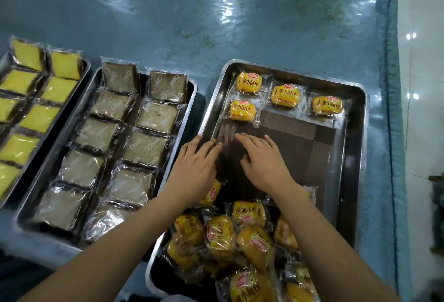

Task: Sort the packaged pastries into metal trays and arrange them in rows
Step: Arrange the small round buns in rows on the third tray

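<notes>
While four wrapped buns (pixel 248 82) sit lined up at the far end of the right-hand metal tray (pixel 358 133), I hold both hands flat over the brown woven mat (pixel 300 148) lining it. My left hand (pixel 194 169) rests with straight fingers at the tray's left rim; my right hand (pixel 264 160) lies spread on the mat just beside it. Neither grips anything. The loose pile of buns (pixel 230 236) lies behind the hands, toward me, beneath both wrists, so the next pick, I judge, means drawing a hand back; either is about equally near. The second row has one bun, so its open spots run rightward from there. One bun (pixel 212 193) is half hidden under my left wrist, and the pile is cut off at the frame's bottom edge. Brown cakes (pixel 120 138) and yellow cakes (pixel 31 100) fill two trays to the left on the blue desk (pixel 216 25).
</notes>
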A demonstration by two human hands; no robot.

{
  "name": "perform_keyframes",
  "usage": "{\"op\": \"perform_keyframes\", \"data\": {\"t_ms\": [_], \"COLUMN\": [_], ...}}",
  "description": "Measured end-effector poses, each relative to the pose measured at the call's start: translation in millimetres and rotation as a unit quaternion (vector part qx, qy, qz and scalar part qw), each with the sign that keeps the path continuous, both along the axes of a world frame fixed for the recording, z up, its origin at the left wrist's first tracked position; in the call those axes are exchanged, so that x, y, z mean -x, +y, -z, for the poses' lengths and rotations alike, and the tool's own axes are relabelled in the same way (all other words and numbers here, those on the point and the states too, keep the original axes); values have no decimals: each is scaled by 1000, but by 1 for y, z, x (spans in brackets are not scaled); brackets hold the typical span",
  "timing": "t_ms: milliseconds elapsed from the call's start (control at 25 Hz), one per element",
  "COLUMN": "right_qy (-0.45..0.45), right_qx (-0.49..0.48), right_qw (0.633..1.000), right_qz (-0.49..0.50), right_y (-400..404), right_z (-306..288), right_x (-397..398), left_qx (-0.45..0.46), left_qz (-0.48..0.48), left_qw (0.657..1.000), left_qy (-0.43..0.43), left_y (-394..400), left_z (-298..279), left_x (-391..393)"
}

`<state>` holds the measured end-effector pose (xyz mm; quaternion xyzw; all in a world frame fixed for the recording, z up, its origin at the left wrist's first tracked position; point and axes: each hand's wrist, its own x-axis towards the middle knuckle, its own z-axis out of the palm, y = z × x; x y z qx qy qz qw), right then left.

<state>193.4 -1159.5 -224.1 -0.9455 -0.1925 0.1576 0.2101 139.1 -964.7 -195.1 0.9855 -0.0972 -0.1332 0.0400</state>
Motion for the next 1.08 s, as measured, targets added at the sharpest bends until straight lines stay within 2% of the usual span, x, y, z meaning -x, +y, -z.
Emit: {"op": "perform_keyframes", "data": {"t_ms": [360,520,640,1080], "right_qy": [54,58,64,45], "right_qx": [-52,-45,-40,-11], "right_qw": [988,985,986,996], "right_qz": [-133,-157,-149,-72], "right_y": [13,15,15,1], "right_z": [-11,-9,-10,-10], "right_x": [40,49,53,50], "left_qx": [-20,-35,-45,12], "left_qz": [-13,-14,-14,-11], "left_qw": [1000,999,998,997], "left_qy": [-12,22,28,75], "left_y": [8,6,3,-7], "left_z": [-22,-20,-17,-10], "left_x": [82,90,92,75]}}
